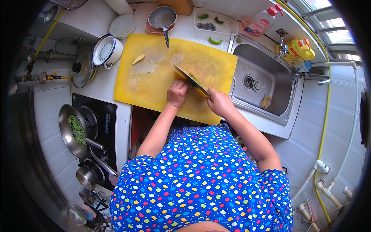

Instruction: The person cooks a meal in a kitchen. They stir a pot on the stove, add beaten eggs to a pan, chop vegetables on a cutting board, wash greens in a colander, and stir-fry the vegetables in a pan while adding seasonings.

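My right hand [219, 102] grips the handle of a kitchen knife [192, 81], whose broad blade slants up and left over a yellow cutting board [150, 87]. Curled fingers of my left hand [177, 92] sit close against the left side of the blade. What lies under those fingers is hidden. Green pieces of pepper or another vegetable [193, 77] show along the far side of the blade. A peeled, pale yellow piece that looks like ginger [138, 59] rests at the board's upper left.
Right of the board is a steel sink [258, 66]. Behind it, a small pan [162, 18] extends its handle over the board; a green pepper [215, 41] lies near a clear tray [230, 26]. At left stand an enamel pot [116, 55] and a wok of greens [65, 130] on a cooktop [111, 107].
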The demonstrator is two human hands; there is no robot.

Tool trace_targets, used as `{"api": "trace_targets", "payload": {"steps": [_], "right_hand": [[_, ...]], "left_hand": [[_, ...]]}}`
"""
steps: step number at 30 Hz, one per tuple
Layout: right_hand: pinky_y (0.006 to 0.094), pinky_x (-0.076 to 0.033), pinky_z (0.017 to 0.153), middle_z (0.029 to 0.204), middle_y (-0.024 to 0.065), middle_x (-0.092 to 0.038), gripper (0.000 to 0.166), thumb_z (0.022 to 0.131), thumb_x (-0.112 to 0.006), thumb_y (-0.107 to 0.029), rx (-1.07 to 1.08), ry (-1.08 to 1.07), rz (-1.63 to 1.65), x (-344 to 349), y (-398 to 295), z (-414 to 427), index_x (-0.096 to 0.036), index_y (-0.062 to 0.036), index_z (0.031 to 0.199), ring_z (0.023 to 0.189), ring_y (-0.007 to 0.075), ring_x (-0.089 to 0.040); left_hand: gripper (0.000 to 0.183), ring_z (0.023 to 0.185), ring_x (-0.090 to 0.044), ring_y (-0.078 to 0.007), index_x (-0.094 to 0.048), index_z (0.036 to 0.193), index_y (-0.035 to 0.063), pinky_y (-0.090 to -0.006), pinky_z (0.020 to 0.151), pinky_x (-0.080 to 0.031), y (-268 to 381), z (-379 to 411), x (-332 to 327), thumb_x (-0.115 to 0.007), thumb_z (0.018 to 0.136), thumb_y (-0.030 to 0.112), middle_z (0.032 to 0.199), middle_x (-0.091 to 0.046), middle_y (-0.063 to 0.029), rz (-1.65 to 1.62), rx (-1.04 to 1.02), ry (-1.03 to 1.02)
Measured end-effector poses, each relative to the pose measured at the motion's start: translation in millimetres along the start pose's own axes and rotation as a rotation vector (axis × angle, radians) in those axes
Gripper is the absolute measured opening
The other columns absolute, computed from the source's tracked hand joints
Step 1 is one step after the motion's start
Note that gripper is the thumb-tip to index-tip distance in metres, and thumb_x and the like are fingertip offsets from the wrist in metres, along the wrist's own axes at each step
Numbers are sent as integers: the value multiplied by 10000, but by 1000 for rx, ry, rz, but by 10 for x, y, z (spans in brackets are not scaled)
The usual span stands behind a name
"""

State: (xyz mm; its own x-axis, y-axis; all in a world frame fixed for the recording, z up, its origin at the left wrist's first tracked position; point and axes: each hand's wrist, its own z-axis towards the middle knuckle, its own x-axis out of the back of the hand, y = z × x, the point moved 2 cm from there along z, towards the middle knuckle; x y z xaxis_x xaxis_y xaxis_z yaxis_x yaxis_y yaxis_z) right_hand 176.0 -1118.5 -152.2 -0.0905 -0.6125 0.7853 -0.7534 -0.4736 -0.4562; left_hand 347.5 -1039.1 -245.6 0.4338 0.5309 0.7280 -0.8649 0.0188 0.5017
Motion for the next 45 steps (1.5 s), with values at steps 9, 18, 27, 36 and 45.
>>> {"api": "trace_targets", "payload": {"steps": [9, 18, 27, 36, 45], "right_hand": [[530, -494, 668, 755, 236, -640, 178, 856, -586, -178, 29, -24, -60, 233, -85, -248, -538, -25, 934, 751, 439, -625], [530, -495, 663, 745, 240, -638, 190, 870, -575, -195, -1, -33, -105, 43, -29, -222, -546, -33, 966, 738, 442, -627], [543, -494, 654, 726, 242, -633, 165, 856, -566, -175, 7, 100, 2, 19, 17, -218, -538, -39, 946, 719, 448, -623], [536, -486, 676, 743, 255, -631, 188, 860, -586, -187, -66, 72, -75, 182, 39, -200, -535, -21, 932, 753, 457, -616], [537, -504, 691, 752, 263, -637, 184, 843, -554, -177, -45, 134, -52, -22, 81, 53, -555, -11, 920, 728, 452, -627]], "left_hand": [[221, 824, -640, -222, -719, 844, 154, -330, 649, -540, -15, -27, -16, -624, 682, 37, 880, -666, -18, 25, -52, -5], [183, 813, -639, -216, -715, 848, 154, -328, 616, -536, -9, -21, -49, -640, 699, 78, 881, -663, -6, 15, -93, 21], [120, 837, -644, -234, -701, 782, 106, -341, 659, -544, 31, 103, 49, -668, 671, 74, 877, -669, -33, -43, -57, 29], [160, 854, -636, -195, -700, 823, 150, -318, 651, -540, -69, 307, -121, -629, 695, 85, 915, -659, 8, -11, -153, -49], [141, 849, -646, -219, -710, 793, 147, -328, 682, -536, -52, 321, -115, -649, 697, 65, 915, -679, -9, -74, -81, -57]]}}
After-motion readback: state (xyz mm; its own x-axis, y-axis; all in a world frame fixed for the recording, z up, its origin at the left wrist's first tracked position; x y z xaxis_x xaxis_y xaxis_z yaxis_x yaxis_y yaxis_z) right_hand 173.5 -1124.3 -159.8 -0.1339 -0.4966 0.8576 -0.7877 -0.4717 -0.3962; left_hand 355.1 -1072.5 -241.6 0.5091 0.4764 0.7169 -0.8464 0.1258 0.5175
